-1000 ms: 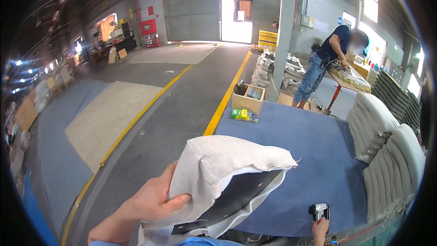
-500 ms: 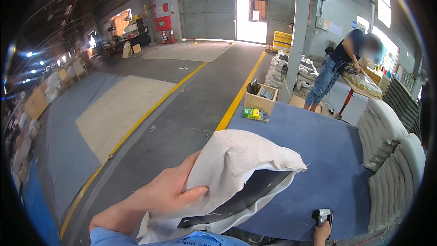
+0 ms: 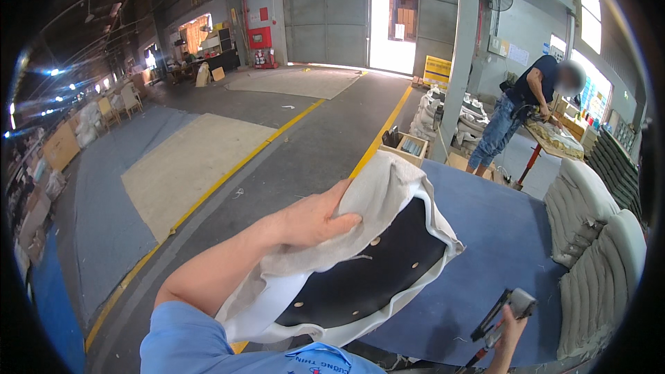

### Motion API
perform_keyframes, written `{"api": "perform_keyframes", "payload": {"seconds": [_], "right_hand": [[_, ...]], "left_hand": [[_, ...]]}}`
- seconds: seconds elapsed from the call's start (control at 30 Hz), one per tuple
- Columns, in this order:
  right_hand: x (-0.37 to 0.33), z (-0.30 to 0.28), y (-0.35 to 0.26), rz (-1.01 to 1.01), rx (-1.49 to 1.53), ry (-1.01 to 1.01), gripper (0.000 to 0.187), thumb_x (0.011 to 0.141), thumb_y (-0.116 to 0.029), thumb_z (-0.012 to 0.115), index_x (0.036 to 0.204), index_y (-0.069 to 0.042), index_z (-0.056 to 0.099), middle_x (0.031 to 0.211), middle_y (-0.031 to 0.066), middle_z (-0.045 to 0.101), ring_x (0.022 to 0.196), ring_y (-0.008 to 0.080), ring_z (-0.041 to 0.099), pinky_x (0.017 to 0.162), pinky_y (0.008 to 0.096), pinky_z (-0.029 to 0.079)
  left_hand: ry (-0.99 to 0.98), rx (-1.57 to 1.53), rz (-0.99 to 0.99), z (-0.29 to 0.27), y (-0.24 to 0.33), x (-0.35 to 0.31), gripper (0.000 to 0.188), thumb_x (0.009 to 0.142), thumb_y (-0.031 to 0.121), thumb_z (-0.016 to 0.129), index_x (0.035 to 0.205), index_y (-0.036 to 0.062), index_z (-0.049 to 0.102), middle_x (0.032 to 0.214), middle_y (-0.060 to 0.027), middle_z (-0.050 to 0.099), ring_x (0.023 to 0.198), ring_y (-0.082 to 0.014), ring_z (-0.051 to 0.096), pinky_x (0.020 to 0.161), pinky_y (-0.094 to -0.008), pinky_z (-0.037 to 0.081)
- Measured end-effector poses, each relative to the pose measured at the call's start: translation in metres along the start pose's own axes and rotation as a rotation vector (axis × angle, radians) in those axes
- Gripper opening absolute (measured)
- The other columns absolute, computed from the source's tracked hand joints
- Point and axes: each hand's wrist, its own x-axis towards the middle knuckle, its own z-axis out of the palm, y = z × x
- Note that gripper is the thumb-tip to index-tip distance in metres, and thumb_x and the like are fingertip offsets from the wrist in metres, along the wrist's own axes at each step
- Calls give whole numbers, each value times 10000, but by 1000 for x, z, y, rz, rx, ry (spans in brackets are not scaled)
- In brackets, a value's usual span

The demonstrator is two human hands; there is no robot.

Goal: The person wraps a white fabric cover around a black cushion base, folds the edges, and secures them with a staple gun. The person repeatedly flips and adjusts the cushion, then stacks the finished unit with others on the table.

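A chair seat pad (image 3: 388, 256) is tilted up in front of me, its black underside with several holes facing me. Beige fabric (image 3: 377, 190) with a white layer wraps round its edges. At the pad's upper left edge, my left hand (image 3: 315, 220) grips the fabric, thumb on the near side. My right hand (image 3: 511, 329) is wrapped round a staple gun (image 3: 509, 308), held above the blue-topped table (image 3: 485, 235) at the lower right. The gun is apart from the pad.
Stacked beige padded covers (image 3: 603, 277) line the table's right side. A wooden box (image 3: 405, 147) of staple strips stands at its far edge. A co-worker (image 3: 523, 104) bends over another workbench (image 3: 557, 135) beyond a grey post (image 3: 460, 55). Yellow lines mark the floor.
My left hand has raised and turned the pad, so more of its black underside shows. My right hand has lifted the staple gun off the table.
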Motion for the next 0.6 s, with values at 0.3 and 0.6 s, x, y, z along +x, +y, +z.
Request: {"api": "perform_keyframes", "payload": {"seconds": [0.3, 0.6], "right_hand": [[-89, 97, -191, -635, -27, -566, 697, 829, -175, 868, 1407, 52, 551, 1104, 68, 685, 984, 151, 663, 889, 288, 527], [-141, 187, -223, -544, 114, -1031, 786, 756, 23, 874, 1472, -9, 552, 1267, 107, 718, 1119, 153, 671, 994, 307, 508]], "left_hand": [[-50, -86, -41, 0, 13, 14, 744, 1021, 331, 604, 1623, 54, 264, 1458, -199, 577, 1342, -301, 569, 1149, -401, 401], [7, -44, 25, 5, 3, 10, 807, 997, 365, 594, 1646, 76, 210, 1410, -276, 603, 1292, -397, 610, 1121, -431, 449]]}}
